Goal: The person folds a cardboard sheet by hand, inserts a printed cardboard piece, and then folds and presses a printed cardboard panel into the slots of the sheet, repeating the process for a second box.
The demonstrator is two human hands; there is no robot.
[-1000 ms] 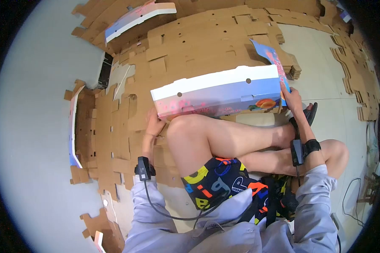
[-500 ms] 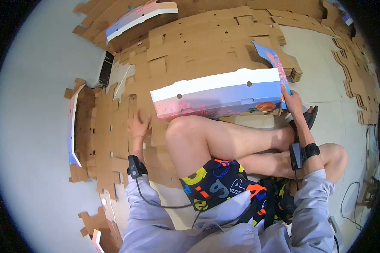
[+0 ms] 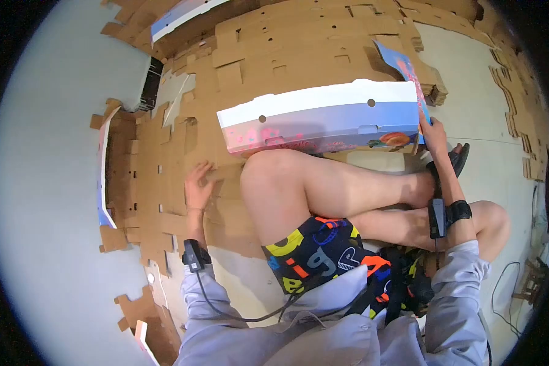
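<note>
A printed cardboard box [image 3: 323, 125], pink to blue with a white top edge and round holes, stands in front of my raised knee. At its right end a blue printed end flap [image 3: 402, 64] sticks out and up. My right hand [image 3: 433, 135] is closed on that end, with the thumb and some fingertips partly hidden. Over flat brown cardboard [image 3: 165, 201] on the left, my left hand [image 3: 198, 186] is open with its fingers apart. It holds nothing and stays clear of the box.
Flattened cardboard sheets [image 3: 299, 36] cover the floor beyond the box. A folded printed carton [image 3: 107, 171] stands at the left, another printed carton [image 3: 186, 17] at the far side. My bent legs [image 3: 341, 177] lie close to the box. Stacked cardboard [image 3: 512, 104] lines the right.
The whole view has shifted, so the box sits slightly higher and farther right in it. My right hand keeps its hold on the box end; my left hand stays open over the cardboard.
</note>
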